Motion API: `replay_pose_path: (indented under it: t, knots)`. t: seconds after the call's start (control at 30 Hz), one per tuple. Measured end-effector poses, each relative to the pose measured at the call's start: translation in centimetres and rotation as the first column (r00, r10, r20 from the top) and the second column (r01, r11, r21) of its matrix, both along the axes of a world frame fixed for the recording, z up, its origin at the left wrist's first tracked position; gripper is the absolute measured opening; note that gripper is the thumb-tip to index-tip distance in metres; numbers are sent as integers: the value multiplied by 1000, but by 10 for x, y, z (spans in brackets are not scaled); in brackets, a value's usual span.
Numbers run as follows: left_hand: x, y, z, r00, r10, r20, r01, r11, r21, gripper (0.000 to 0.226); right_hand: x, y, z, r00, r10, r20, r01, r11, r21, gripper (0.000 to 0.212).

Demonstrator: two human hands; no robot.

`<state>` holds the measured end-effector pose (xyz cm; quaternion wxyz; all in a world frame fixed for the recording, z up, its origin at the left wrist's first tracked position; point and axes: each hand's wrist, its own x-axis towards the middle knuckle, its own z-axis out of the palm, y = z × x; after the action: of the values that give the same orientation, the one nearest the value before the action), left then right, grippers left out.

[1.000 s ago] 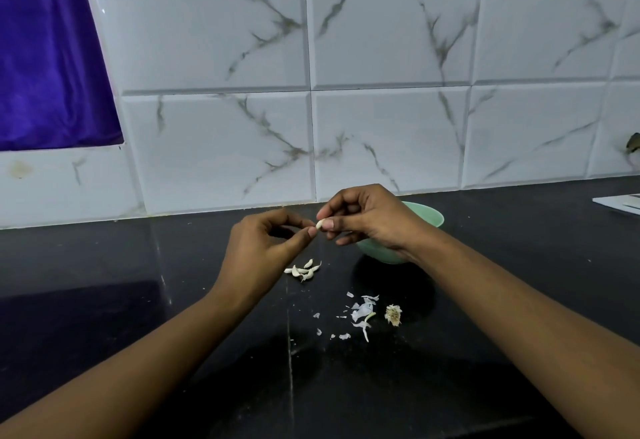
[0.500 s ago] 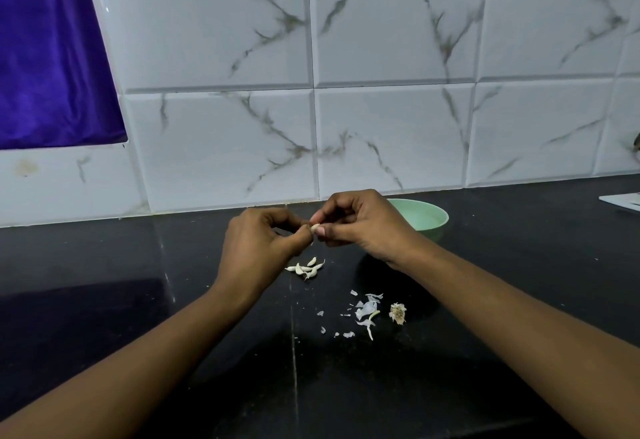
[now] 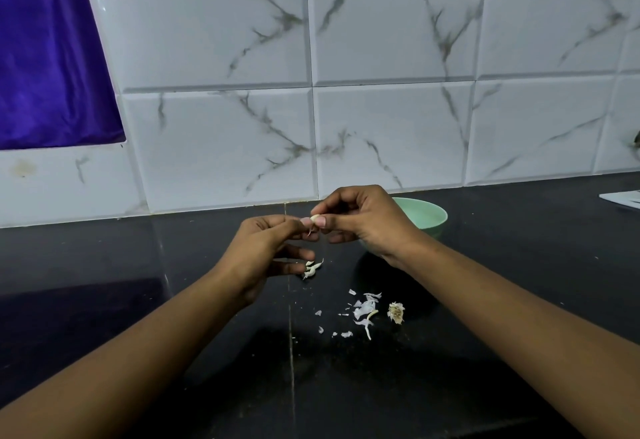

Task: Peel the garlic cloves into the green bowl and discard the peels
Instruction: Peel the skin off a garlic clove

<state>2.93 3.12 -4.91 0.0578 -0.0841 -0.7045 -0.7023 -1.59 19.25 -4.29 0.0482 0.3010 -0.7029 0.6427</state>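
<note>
My right hand (image 3: 367, 223) pinches a small pale garlic cloves piece (image 3: 314, 219) between thumb and fingers, above the black counter. My left hand (image 3: 266, 251) meets it from the left and pinches a thin strip of peel hanging off the clove. The green bowl (image 3: 427, 215) stands just behind my right hand, partly hidden by it; its inside shows nothing. A few more cloves (image 3: 311, 268) lie on the counter under my left fingers. White peels (image 3: 363, 312) are scattered nearer me.
A dry garlic root stub (image 3: 396, 312) lies beside the peels. The black counter (image 3: 138, 300) runs to a white marble-tiled wall (image 3: 381, 92). A purple cloth (image 3: 45, 57) hangs at upper left. A white flat thing (image 3: 623, 197) sits at the far right edge.
Both hands stayed together over the counter. The left fingers have shifted down a little, drawing a strip of peel off the clove.
</note>
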Motion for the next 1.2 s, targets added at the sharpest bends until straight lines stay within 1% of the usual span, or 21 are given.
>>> replay_pose_path:
  t: [0.13,0.33,0.5,0.63,0.77,0.9,1.03,1.1,1.2]
  knots:
    - [-2,-2,-2,998,-45,-41,45,999,-22,6,1,2,2,1000,-13,17,13,1000,-13,7]
    - [-4,-1,-4,991,41,-128,-48,998,-49,6,3,1,3,997,-41,64,42,999,-11,5]
    - [-5,-1,-8,984,58,-166,-72,994,-79,9,7,2,4,995,-2,95,0,1000,27,8]
    - [-6,-1,-7,989,64,-133,-68,997,-28,9,6,2,4,996,11,88,-13,1000,27,6]
    - [-6,-1,-4,998,14,-58,-10,998,70,12,6,0,3,996,41,80,-42,999,7,6]
    - [-5,0,-3,999,-54,-2,54,990,129,13,5,1,3,980,128,150,-120,991,-61,6]
    - [-5,1,-3,997,-81,12,78,984,160,13,5,1,2,947,212,240,-188,975,-121,6]
    - [-5,1,-4,998,-68,8,66,987,146,15,5,0,2,946,205,250,-183,977,-108,6]
    - [-6,0,-6,999,-38,-1,38,992,121,15,5,-1,1,982,114,153,-112,993,-20,2]
